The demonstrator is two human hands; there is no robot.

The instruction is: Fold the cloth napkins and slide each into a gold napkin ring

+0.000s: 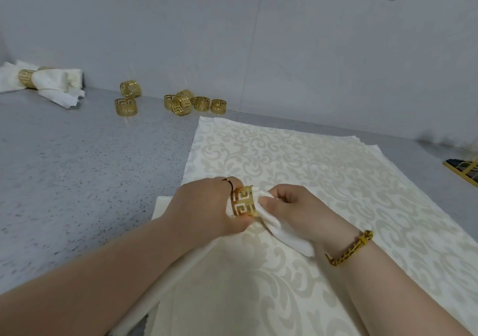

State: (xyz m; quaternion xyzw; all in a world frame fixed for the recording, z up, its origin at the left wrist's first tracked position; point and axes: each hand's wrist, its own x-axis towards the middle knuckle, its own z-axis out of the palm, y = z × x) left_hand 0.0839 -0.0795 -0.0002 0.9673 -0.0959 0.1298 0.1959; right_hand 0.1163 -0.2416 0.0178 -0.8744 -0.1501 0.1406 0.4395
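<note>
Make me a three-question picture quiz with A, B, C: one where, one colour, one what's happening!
1. Where is the finished napkin? A far left, by the wall; B in a drawer; C on the floor.
2. What colour is the counter? A red; B grey; C green.
3. The ring in the left hand is: A empty; B broken; C around a napkin.
Answers: A, it lies far left against the wall. B, speckled grey. C, the right hand pinches napkin poking out of it.
</note>
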